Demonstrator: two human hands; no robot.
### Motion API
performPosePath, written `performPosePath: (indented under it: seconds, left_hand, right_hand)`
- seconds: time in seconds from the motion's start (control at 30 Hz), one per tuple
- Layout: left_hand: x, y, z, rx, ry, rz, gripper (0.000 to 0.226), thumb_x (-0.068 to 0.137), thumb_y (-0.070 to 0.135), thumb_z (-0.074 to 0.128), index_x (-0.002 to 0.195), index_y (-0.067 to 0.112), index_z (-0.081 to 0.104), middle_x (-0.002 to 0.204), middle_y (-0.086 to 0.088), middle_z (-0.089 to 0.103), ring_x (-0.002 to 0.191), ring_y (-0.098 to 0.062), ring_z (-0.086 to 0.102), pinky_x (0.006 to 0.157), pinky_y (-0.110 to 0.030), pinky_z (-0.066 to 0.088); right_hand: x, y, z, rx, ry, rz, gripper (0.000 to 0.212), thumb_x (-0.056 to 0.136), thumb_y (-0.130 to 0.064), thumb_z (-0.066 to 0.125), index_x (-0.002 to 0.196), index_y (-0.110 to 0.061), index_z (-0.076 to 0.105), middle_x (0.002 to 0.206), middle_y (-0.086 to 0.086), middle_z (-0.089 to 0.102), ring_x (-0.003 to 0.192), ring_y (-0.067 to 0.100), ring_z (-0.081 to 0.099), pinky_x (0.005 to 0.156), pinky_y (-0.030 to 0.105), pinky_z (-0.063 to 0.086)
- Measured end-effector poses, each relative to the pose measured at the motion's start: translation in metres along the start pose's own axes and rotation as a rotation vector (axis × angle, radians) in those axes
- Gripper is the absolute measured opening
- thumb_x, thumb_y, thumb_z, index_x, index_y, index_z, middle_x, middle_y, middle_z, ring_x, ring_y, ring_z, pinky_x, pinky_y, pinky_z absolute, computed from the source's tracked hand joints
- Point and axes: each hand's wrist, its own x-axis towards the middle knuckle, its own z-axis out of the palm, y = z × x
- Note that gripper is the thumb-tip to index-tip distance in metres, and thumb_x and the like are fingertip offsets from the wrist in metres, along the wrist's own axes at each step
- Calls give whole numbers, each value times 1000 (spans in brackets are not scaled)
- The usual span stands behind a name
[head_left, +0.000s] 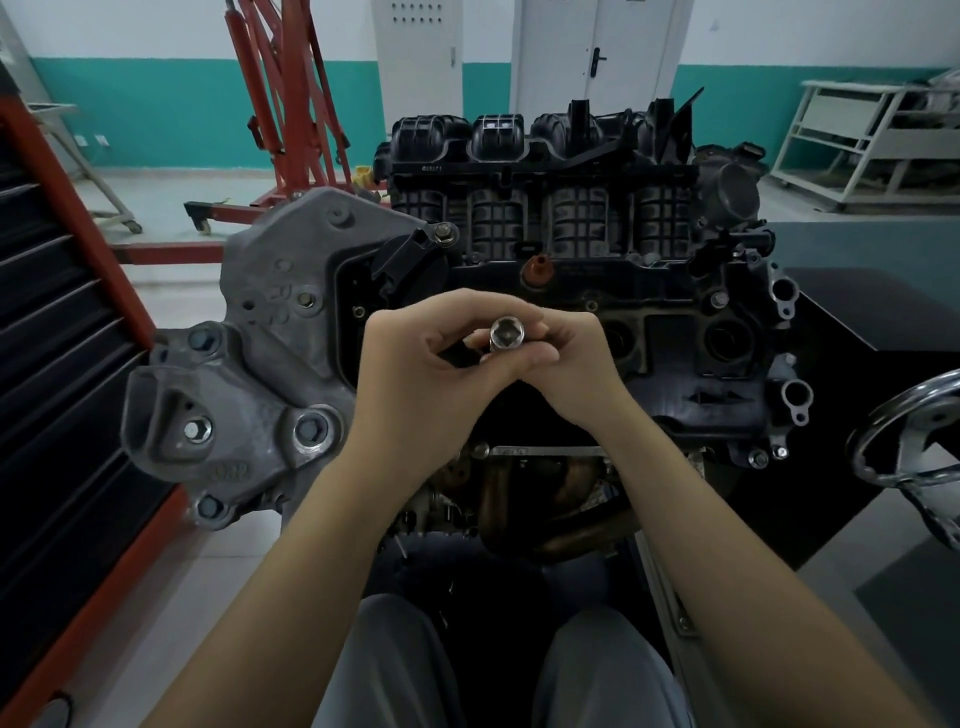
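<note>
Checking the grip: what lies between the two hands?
In the head view, a chrome socket lies between the left hand and right hand, open end toward the camera, pinched by fingers of both.

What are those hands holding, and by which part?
A silver socket, open end facing the camera. The left hand and right hand pinch its barrel from either side, just behind the rim; anything attached behind it is hidden.

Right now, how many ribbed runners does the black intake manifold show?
4 runners in a row on the intake manifold: the leftmost, the second, the third, the rightmost. None seems hidden.
</note>
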Motion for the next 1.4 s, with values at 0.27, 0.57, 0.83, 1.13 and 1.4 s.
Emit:
performPosePath:
  seconds: [0.27,0.57,0.83,1.13,1.4]
  left_hand:
    - [0,-1,1,-86,-100,-54,35,77,-1,75,110,7,66,102,-8,72,100,-19,69,91,-38,54]
    - [-3,-2,6,-165,-31,-48,37,80,-6,68,115,6,63,101,-2,71,100,-14,69,91,-31,54]
    - [-4,-2,10,-120,56,-34,34,73,-2,77,103,10,68,94,-6,73,92,-18,71,86,-37,57]
    - [0,-1,6,-98,-18,-35,33,73,-2,79,102,9,69,94,-6,73,93,-17,71,86,-34,56]
    - [-2,-2,4,-178,-62,-75,40,81,-10,67,118,3,61,103,-11,72,103,-20,69,93,-38,54]
  right_hand:
    - [-1,-1,-4,15,-37,19,32,80,4,67,86,-27,71,86,-23,71,87,-1,67,78,16,50]
    - [-3,-5,-2,50,-65,5,18,86,-6,61,95,-20,68,87,-33,66,86,-11,63,76,7,46]
    - [-4,0,-1,59,59,13,27,79,1,70,94,-21,65,80,-19,70,82,0,67,76,20,51]
    - [-3,3,0,65,93,37,26,72,5,72,95,-9,69,81,-12,72,79,3,68,74,20,52]
    - [-2,-4,0,46,-10,7,16,81,-14,64,91,-24,70,82,-28,68,80,-6,65,73,11,47]
